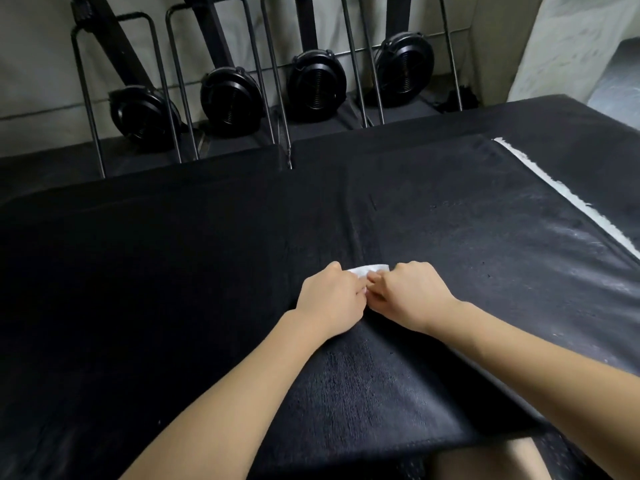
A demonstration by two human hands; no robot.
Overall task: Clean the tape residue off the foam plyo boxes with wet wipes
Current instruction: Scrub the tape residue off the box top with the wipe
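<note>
Black foam surface: the plyo boxes (173, 289) fill the view from the left edge to the right edge; the top is textured and matte.
Near edge: the front edge of the box runs below the forearms, low in the view; a bare knee (485, 459) shows just beyond it.
Far edge: the box tops end ahead of the hands, with a narrow gap between two boxes near the middle.
Open room, left: a wide bare stretch of foam lies left of the left hand (329, 299).
Open room, right: bare foam continues right of the right hand (408, 296) up to a strip of white tape residue (568, 199), which runs diagonally toward the right edge; whitish smears lie beside it.
Surroundings: four black rowing machines (228, 98) stand upright in a row against the pale wall beyond the far edge, their wire frames just behind the boxes.
Wet wipe: a white wipe (367, 270) lies on the foam, between and partly under both hands.
Hands: both hands are side by side, fingers curled, pinching the wipe against the foam.
</note>
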